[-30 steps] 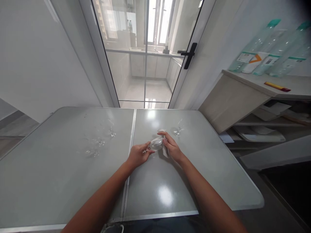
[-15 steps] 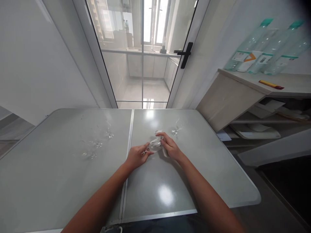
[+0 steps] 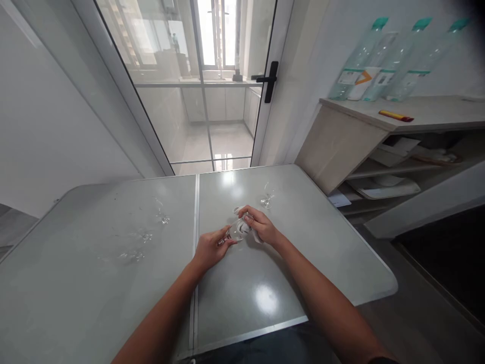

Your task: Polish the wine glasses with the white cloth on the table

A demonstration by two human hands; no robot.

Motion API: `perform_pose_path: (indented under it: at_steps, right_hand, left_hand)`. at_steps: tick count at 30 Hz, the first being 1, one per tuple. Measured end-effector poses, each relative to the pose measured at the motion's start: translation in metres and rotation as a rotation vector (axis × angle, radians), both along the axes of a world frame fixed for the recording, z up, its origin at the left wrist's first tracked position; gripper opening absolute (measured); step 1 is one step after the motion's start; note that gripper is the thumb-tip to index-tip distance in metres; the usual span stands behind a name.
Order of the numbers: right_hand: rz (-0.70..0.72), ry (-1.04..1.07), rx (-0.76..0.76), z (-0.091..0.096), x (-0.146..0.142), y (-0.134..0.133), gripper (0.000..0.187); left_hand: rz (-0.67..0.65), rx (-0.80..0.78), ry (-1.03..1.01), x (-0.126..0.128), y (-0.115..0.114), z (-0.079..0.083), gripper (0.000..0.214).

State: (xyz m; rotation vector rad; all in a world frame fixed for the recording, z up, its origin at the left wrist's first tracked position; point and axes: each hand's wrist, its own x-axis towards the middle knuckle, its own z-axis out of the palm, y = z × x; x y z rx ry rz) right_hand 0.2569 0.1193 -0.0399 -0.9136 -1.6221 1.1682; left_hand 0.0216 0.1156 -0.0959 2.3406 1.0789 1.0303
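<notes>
A clear stemmed glass (image 3: 237,230) lies tilted between my two hands above the table. My left hand (image 3: 212,247) is closed around its narrow stem end, with the thumb and fingers pinching it. At the bowl, my right hand (image 3: 262,226) is closed on a white cloth (image 3: 258,237), which is partly hidden by the fingers; whether it is fabric or tissue paper is hard to tell. Some white shows through the bowl, against the glass. Just beyond my right hand stands another clear glass (image 3: 266,201).
Several clear glasses (image 3: 146,236) are on the left half of the grey folding table (image 3: 159,298), faint against its surface. A metal seam splits the tabletop. At right, a wooden shelf (image 3: 428,114) bears several plastic bottles (image 3: 373,63). A glass door (image 3: 227,119) stands behind.
The view has shifted and tilted slightly. My right hand has turned a little at the bowl, and more white now shows through the glass. My left hand keeps its hold.
</notes>
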Motion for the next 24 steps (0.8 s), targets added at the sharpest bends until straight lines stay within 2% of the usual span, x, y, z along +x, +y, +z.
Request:
perform_pose_path:
  at_steps: [2, 4, 7, 9, 12, 14, 16, 18, 21, 24]
  right_hand:
    - [-0.081, 0.058, -0.02, 0.002, 0.002, -0.001, 0.026]
    - [-0.218, 0.202, -0.052, 0.004, 0.005, -0.001, 0.025]
    - [-0.356, 0.465, -0.107, 0.008, 0.005, -0.001, 0.041]
    - [-0.275, 0.488, -0.155, 0.007, 0.002, -0.002, 0.048]
    - [0.002, 0.388, -0.257, 0.001, -0.004, -0.006, 0.048]
    - [0.138, 0.388, -0.318, -0.005, -0.006, -0.009, 0.054]
    - [0.191, 0.422, -0.371, -0.01, -0.009, -0.011, 0.066]
    - [0.175, 0.441, -0.408, -0.014, -0.013, -0.013, 0.074]
    - [0.071, 0.435, -0.313, -0.017, -0.021, -0.015, 0.066]
    - [-0.035, 0.273, -0.03, -0.016, -0.025, -0.019, 0.054]
  left_hand:
    - [0.0, 0.01, -0.01, 0.0, 0.0, 0.0, 0.042]
    - [0.007, 0.035, -0.008, 0.0, 0.0, 0.0, 0.042]
    - [0.006, 0.061, -0.025, -0.002, 0.001, 0.0, 0.041]
    - [-0.026, 0.057, -0.058, -0.002, 0.0, 0.001, 0.041]
    - [-0.111, 0.015, -0.081, -0.004, -0.002, 0.006, 0.037]
    - [-0.151, -0.029, -0.105, -0.005, -0.003, 0.012, 0.033]
    - [-0.165, -0.081, -0.166, -0.005, -0.003, 0.017, 0.033]
    - [-0.17, -0.154, -0.243, -0.005, -0.002, 0.022, 0.036]
    - [-0.16, -0.304, -0.35, -0.005, -0.001, 0.025, 0.039]
    - [-0.122, -0.415, -0.455, -0.005, -0.001, 0.023, 0.038]
